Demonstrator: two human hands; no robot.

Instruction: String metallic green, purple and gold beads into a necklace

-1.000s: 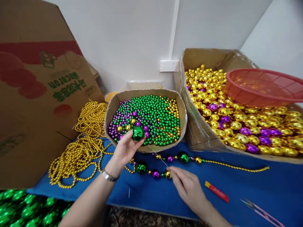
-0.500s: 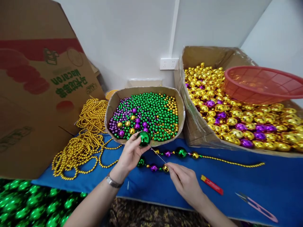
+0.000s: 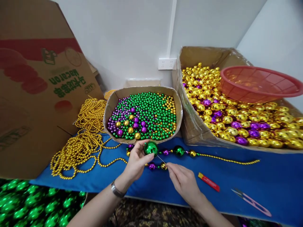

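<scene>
My left hand is closed around a large shiny green bead, just in front of the small bead box. Between finger and thumb, my right hand pinches a thin pale needle or stiff thread that runs up to the green bead. Behind and below the hands, a strand of green, purple and gold beads lies on the blue cloth. Its right end is a gold beaded cord. My left hand covers part of the strand.
A cardboard box holds small green, purple and gold beads. Gold bead chains pile up to its left. At right stands a larger box of gold and purple beads with a red basket. A red-yellow cutter and pink-handled snips lie nearby.
My left hand has moved right and slightly down with the green bead, closer to my right hand. Less of the needle or thread shows between the hands.
</scene>
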